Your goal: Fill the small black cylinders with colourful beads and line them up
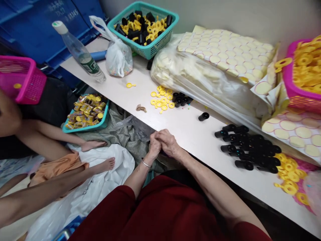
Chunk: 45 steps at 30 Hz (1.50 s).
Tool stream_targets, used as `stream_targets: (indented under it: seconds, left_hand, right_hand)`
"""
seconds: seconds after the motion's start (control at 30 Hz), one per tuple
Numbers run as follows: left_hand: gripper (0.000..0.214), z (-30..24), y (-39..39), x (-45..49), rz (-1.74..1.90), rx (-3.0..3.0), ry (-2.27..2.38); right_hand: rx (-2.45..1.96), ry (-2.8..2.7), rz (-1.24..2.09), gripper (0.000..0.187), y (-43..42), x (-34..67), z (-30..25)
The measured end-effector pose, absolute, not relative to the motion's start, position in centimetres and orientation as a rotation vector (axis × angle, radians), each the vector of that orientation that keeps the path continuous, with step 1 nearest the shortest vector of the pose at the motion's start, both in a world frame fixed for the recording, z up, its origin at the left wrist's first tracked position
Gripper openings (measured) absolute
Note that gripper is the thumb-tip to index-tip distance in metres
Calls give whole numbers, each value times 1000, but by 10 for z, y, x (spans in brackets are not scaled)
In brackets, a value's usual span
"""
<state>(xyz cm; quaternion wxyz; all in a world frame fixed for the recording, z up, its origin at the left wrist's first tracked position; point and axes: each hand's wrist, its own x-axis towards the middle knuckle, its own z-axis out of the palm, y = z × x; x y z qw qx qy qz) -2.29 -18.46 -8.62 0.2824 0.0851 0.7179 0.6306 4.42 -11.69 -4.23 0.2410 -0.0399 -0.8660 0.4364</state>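
Observation:
My left hand (pixel 154 146) and my right hand (pixel 169 143) meet at the near edge of the white table (pixel 173 124). Both are closed, fingers curled and pressed together; anything between them is hidden. Beyond them lie a pile of yellow plastic rings with short handles (pixel 163 100) and a small group of black cylindrical tubes (pixel 180 99). One black tube (pixel 203 116) lies alone to the right. Farther right is a large cluster of black tubes (pixel 253 150), with more yellow rings (pixel 291 174) beside it. A crumpled brown scrap (pixel 141 108) sits near the edge.
A teal basket (pixel 160 42) of mixed parts, a water bottle (pixel 82 57) and a tied plastic bag (pixel 119 58) stand at the back left. Sticker sheets (pixel 225 50) and a pink basket (pixel 291 77) line the back right. Another person's bare legs (pixel 62 180) are at left, near a teal tray (pixel 106 118).

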Motion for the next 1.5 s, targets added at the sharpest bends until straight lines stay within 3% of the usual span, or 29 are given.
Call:
stream_targets:
  seconds: [0.13,0.23,0.3,0.53,0.77,1.0,1.2,1.5]
  left_hand:
    - [3,-81,-184,-24,1676,326,1963]
    - [24,-74,-187,-24,1598,445,1990]
    - [24,-73,-191,-24,1547,519,2003]
    - [14,-72,-207,-18,1581,943,2062]
    - [11,-38,-212,-9,1713,1215,2018]
    - [30,-10,-169,36,1410,1246,1624]
    - [53,1,-136,89,1269,1215,1296]
    - [34,-20,-112,84,1269,1316,1704]
  right_hand:
    - [-285,-2230,1232,18,-105,52,-35]
    - [-548,-2137,1112,15,-81,60,-29]
    - [-640,-2117,1102,13,-69,67,-27]
    - [-736,-2053,1157,10,-68,81,-30]
    - [-711,-2075,964,10,-64,85,-9]
    - [-863,-1919,903,10,-85,176,40]
    - [-1235,-1516,927,7,-128,268,26]
    - [-1369,-1400,926,7,-144,307,1]
